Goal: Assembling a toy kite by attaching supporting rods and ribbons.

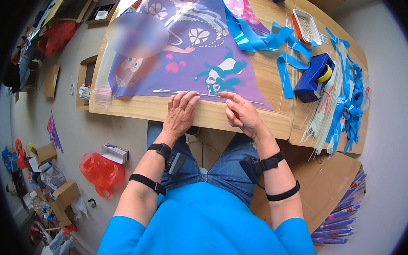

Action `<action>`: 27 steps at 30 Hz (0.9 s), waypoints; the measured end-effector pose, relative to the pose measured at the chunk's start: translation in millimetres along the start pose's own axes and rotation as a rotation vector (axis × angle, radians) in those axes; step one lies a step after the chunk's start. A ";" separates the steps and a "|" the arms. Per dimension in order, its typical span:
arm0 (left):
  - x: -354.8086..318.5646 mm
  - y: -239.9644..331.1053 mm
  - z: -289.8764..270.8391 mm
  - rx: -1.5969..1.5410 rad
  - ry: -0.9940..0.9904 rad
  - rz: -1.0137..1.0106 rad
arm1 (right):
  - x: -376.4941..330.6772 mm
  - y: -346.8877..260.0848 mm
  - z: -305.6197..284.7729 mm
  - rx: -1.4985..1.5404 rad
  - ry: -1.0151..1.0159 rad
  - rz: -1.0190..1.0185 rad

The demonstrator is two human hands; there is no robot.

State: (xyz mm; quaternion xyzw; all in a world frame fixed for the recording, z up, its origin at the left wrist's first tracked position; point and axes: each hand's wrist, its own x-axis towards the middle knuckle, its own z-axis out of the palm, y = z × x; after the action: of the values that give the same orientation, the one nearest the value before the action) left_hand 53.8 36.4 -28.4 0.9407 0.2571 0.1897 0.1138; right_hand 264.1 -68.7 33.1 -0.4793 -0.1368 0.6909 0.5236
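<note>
A purple printed plastic sheet point(183, 75), shaped like a kite sail, lies on the wooden table with its straight edge toward me. Along that edge runs a thin pale rod point(208, 95), partly under a glossy clear strip. My left hand point(181, 111) rests over this edge, fingers side by side and laid down on the sheet; its thumb is hidden. Just right of it, my right hand point(244, 113) has the index finger stretched out at the rod and the other fingers curled. I make out nothing held in it.
Wide blue ribbon point(250, 37) loops across the sheet's right side. Beyond it stand a blue tape dispenser point(313, 78), a white tray of small bits point(306, 26) and a bundle of thin rods point(327, 106). Cardboard point(302, 188) and a red bag point(101, 170) lie below.
</note>
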 end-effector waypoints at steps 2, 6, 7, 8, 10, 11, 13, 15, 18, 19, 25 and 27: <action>-0.5 -1.2 3.2 -0.016 0.007 -0.022 | 17.7 2.7 5.6 0.012 -0.044 0.055; -4.7 -6.3 8.8 -0.054 0.022 -0.049 | 31.6 7.2 12.9 0.005 -0.007 0.131; -5.6 -7.2 9.6 -0.051 0.030 -0.042 | 33.7 8.9 13.8 0.006 -0.006 0.137; -6.6 -8.0 9.9 -0.052 0.026 -0.045 | 35.6 10.6 14.8 0.013 -0.002 0.146; -7.5 -7.1 10.2 -0.050 0.030 -0.046 | 37.6 13.4 15.5 0.021 0.004 0.161; -7.6 -6.7 10.1 -0.052 0.027 -0.049 | 38.4 14.6 16.0 0.016 0.007 0.157; -7.1 -7.1 10.4 -0.051 0.022 -0.039 | 40.2 16.4 16.0 0.013 0.009 0.155; -6.3 -6.7 11.0 -0.048 0.023 -0.037 | 41.7 18.6 14.1 -0.043 0.046 0.143; -6.2 -5.8 11.1 -0.034 0.019 -0.030 | 44.3 23.0 10.9 -0.090 0.064 0.111; -6.5 -5.7 11.0 -0.023 0.013 -0.029 | 44.4 23.5 11.0 -0.089 0.065 0.110; -5.5 -3.8 5.1 0.023 -0.018 0.012 | 44.6 23.9 14.9 -0.147 0.112 0.124; -5.1 -3.4 5.1 0.023 -0.019 0.010 | 44.4 24.3 15.0 -0.167 0.106 0.121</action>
State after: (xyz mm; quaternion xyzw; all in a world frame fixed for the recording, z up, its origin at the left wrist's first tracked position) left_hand 50.3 36.0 -35.6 0.9449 0.2537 0.1784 0.1046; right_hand 237.9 -36.1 0.8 -0.5645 -0.1366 0.6811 0.4457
